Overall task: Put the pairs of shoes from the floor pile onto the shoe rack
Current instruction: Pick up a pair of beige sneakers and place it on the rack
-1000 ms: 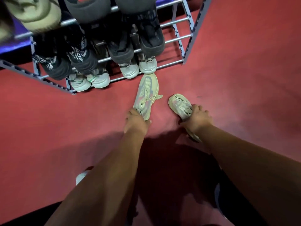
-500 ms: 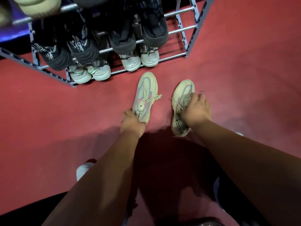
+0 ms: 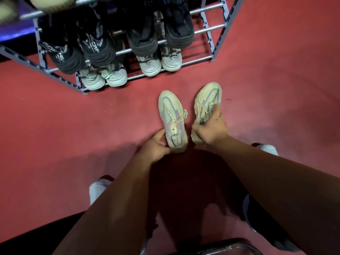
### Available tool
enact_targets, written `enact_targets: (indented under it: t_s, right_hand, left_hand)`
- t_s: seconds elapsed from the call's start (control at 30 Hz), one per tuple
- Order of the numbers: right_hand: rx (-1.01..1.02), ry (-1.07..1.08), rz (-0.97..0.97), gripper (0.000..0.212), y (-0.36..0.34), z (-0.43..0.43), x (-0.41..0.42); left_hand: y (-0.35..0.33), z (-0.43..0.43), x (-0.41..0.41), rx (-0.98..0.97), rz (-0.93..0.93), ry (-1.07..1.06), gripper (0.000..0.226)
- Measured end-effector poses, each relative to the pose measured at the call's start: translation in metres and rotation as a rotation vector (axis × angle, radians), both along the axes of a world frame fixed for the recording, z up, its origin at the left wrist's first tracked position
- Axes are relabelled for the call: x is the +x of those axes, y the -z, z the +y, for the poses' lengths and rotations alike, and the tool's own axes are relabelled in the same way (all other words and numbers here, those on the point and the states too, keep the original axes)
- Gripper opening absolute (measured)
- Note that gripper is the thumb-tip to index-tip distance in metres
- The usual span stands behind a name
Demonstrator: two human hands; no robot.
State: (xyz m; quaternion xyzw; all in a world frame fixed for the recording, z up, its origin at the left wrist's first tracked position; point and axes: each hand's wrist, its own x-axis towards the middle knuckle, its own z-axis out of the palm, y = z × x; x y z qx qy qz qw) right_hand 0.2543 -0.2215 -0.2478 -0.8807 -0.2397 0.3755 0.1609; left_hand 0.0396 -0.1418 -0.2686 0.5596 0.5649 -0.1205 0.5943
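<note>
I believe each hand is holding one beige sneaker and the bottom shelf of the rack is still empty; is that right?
Not quite. The head view shows each hand, left hand and right hand, holding one beige sneaker, but the bottom shelf of the rack already holds two pairs of light sneakers.

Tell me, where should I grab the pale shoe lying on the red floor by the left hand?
Probably the heel collar of the pale mesh lace-up shoe, coming from the near side. Its toe points at the grey metal shoe rack and its opening faces up, so the left hand at the heel can pinch that rim.
</note>
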Motion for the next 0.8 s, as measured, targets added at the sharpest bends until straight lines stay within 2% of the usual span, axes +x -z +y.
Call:
enact_targets:
  t_s: [0.07, 0.17, 0.23, 0.3, 0.4, 0.5, 0.53, 0.6, 0.67, 0.73, 0.8]
  right_hand:
    - [0.077, -0.030, 0.058, 0.116, -0.009, 0.009, -0.006]
    - [0.156, -0.143, 0.116, 0.118, -0.020, 0.031, -0.029]
    - [0.194, -0.221, 0.121, 0.112, -0.027, 0.046, -0.052]
    - [0.229, -0.284, 0.143, 0.102, -0.030, 0.058, -0.077]
    - [0.184, -0.355, 0.232, 0.087, -0.022, 0.067, -0.102]
    - [0.147, -0.430, 0.078, 0.053, -0.011, 0.063, -0.104]
    - [0.136, -0.449, -0.018, 0.050, -0.008, 0.060, -0.102]
    - [0.063, -0.494, -0.232, 0.060, -0.005, 0.051, -0.098]
    - [-0.080, -0.517, -0.349, 0.083, -0.001, 0.043, -0.095]
    - [-0.237, -0.550, -0.327, 0.111, 0.008, 0.036, -0.092]
    - [-0.284, -0.550, -0.275, 0.122, 0.017, 0.029, -0.090]
  left_hand:
    - [0.000, 0.008, -0.001, -0.026, -0.016, -0.178, 0.079]
    - [-0.011, 0.021, -0.002, -0.066, -0.056, -0.681, 0.041]
    - [-0.020, 0.028, -0.003, -0.085, -0.103, -0.806, 0.018]
    - [-0.024, 0.033, -0.010, -0.037, -0.127, -0.817, 0.016]
    - [-0.016, 0.036, -0.026, 0.080, -0.059, -0.788, 0.019]
    - [-0.007, 0.033, -0.044, 0.143, 0.051, -0.679, 0.015]
    - [-0.007, 0.030, -0.048, 0.156, 0.073, -0.611, 0.018]
    - [-0.012, 0.024, -0.050, 0.214, 0.115, -0.484, 0.026]
    - [-0.015, 0.021, -0.046, 0.233, 0.115, -0.429, 0.027]
    - [-0.013, 0.018, -0.039, 0.236, 0.128, -0.355, 0.029]
    - [0.003, 0.017, -0.036, 0.262, 0.182, -0.262, 0.047]
